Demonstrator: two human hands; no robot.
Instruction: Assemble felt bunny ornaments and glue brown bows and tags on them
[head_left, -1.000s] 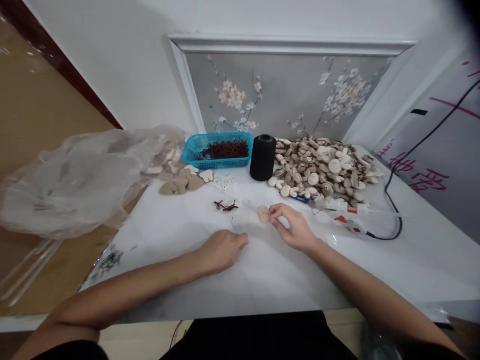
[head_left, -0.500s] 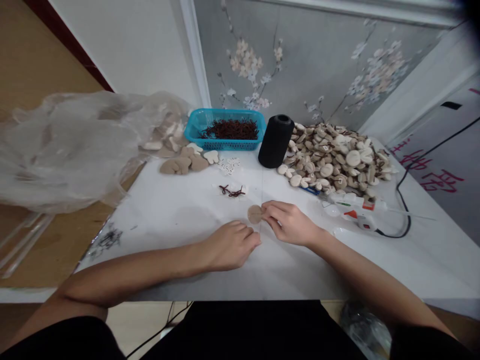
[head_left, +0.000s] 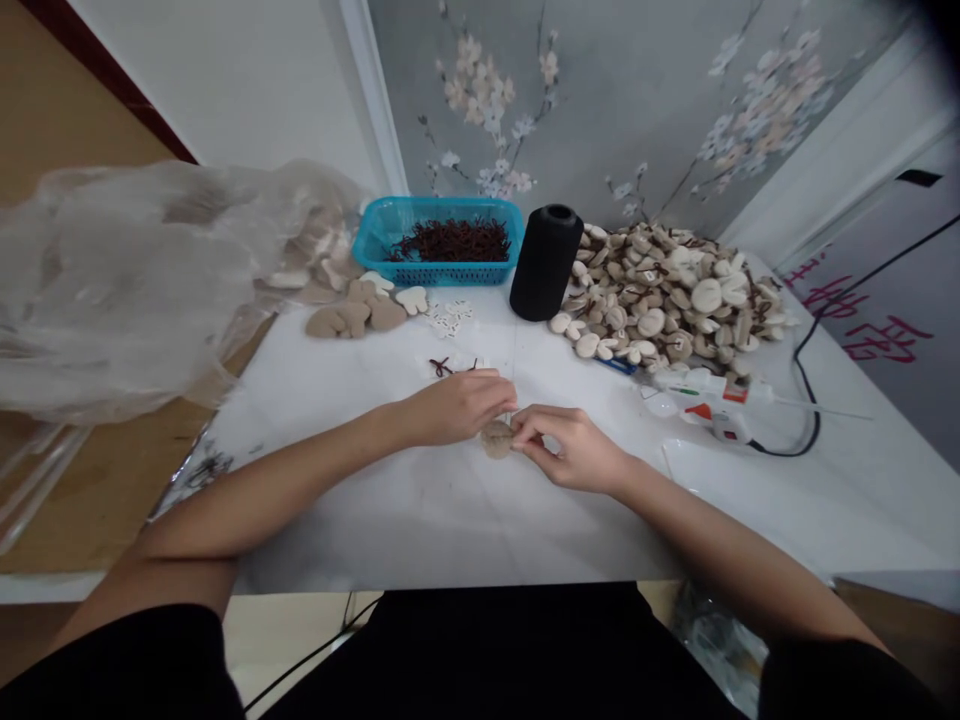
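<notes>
My right hand (head_left: pixel 568 447) pinches the right edge of a small round beige piece (head_left: pixel 496 439) above the white table. Just up and left of that piece is my left hand (head_left: pixel 469 405), its fingers pressed together; whatever they hold, if anything, is too small to make out. Dark brown twisted strips (head_left: pixel 440 368) lie beyond my left hand, partly hidden by it. Behind them is a scatter of small white pieces with dark marks (head_left: pixel 450 318). Beige and white padded shapes (head_left: pixel 337 320) sit to the left of these.
A blue basket (head_left: pixel 431 274) holds brown strips. Beside it stands a black cylinder (head_left: pixel 547 263). A heap of padded pieces (head_left: pixel 660 300) fills the back right, with a glue gun (head_left: pixel 712 390) and cable nearer. Clear plastic bags (head_left: pixel 142 290) cover the left side.
My left hand has moved up, away from the table's front edge, and now covers part of the brown strips. The round piece stays in my right hand. The view has shifted slightly.
</notes>
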